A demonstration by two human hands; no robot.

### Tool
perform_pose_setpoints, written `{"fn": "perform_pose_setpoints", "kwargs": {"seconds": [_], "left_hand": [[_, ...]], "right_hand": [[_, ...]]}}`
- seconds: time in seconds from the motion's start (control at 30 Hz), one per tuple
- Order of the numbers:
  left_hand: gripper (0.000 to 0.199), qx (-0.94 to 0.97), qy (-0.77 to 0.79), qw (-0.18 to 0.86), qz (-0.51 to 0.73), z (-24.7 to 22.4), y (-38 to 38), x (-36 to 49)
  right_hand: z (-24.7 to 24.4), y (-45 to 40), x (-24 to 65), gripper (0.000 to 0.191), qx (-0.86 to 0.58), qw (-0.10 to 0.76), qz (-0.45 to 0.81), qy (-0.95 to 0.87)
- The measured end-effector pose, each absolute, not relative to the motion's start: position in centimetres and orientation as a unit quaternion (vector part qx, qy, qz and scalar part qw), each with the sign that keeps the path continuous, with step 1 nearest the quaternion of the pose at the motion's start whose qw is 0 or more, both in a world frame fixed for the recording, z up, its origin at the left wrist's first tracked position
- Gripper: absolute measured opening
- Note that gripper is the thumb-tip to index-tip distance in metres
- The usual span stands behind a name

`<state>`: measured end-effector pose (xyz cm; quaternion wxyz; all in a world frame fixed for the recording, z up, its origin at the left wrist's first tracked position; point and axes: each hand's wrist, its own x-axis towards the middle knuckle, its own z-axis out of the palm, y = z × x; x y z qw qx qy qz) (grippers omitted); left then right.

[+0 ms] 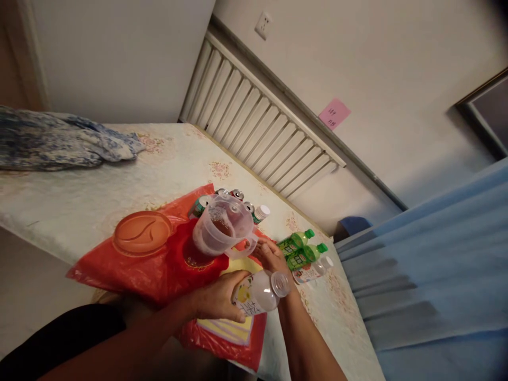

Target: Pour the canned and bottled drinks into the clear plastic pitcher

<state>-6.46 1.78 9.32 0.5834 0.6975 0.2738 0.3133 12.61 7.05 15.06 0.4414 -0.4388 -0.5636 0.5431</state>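
A clear bottle (257, 293) with a yellow-fruit label and an uncapped mouth tilts to the right; my left hand (220, 296) is wrapped round its lower part. Behind it my right hand (272, 254) has its fingers at the handle of a translucent pitcher (210, 233); its grip is partly hidden. Brown liquid and foam show inside the pitcher, which is over a red plastic bag (130, 278). An orange lid (143, 233) lies on the bag, left of the pitcher. Under the bottle a yellow patterned sheet (226, 334) is partly covered.
Several cans (237, 194) and a white-capped bottle (262, 212) stand behind the pitcher. Green bottles (301, 256) and a clear bottle (313, 271) are at the right. Crumpled cloth (67, 143) lies far left on the table (178, 159). A blue curtain (436, 264) hangs at the right.
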Motion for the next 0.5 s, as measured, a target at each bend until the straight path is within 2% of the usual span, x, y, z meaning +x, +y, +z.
{"fn": "perform_pose_setpoints", "kwargs": {"seconds": [0.13, 0.37, 0.5], "left_hand": [[0.076, 0.684, 0.229, 0.623, 0.304, 9.2, 2.0, -6.8], [0.076, 0.704, 0.232, 0.615, 0.271, 9.3, 2.0, -7.9], [0.074, 0.704, 0.215, 0.614, 0.285, 9.4, 2.3, -8.5]], "right_hand": [[15.5, 6.9, 9.8, 0.045, -0.381, 0.422, 0.565, -0.598], [15.0, 7.6, 6.6, 0.050, -0.314, 0.499, 0.574, -0.568], [15.7, 7.9, 5.6, 0.050, -0.324, 0.537, 0.573, -0.527]]}}
